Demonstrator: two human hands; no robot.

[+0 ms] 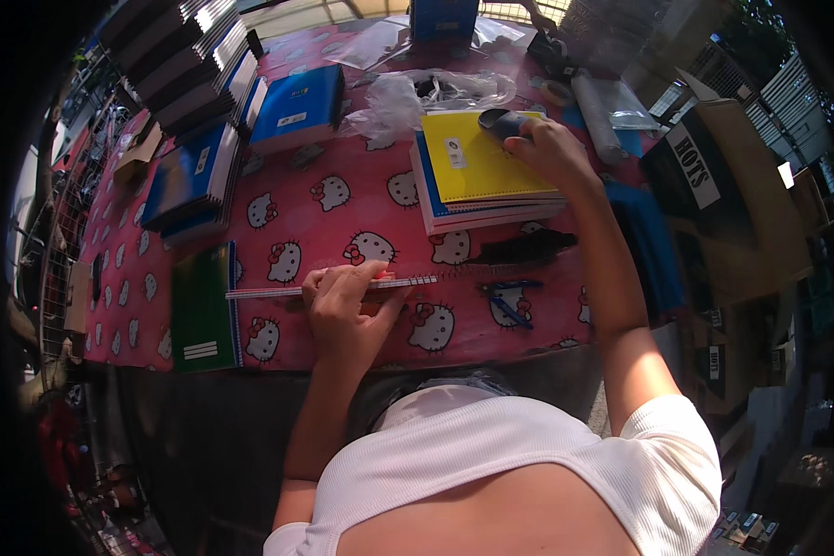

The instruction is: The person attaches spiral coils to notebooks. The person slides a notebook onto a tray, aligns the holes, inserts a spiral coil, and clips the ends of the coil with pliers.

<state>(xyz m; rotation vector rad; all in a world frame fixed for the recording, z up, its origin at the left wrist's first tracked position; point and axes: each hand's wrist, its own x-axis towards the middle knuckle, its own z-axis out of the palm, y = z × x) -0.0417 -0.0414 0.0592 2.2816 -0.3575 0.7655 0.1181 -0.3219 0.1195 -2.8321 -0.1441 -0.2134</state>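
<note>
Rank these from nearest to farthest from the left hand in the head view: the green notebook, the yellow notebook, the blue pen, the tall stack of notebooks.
From the left hand:
1. Green notebook, just to its left at the table's near edge.
2. Blue pen, to its right.
3. Yellow notebook, up and right, under the right hand.
4. Tall stack of notebooks, far top-left corner.

The left hand (343, 301) presses a spiral notebook (334, 289) upright on the table (324, 218); the right hand (549, 148) rests on a yellow notebook (477, 167).

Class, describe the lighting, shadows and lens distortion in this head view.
Head view: hard sunlight on the pink tablecloth; the right hand and forearm cast a dark shadow beside the yellow notebook; the left hand is sunlit; fisheye bends edges, with black corners.
</note>
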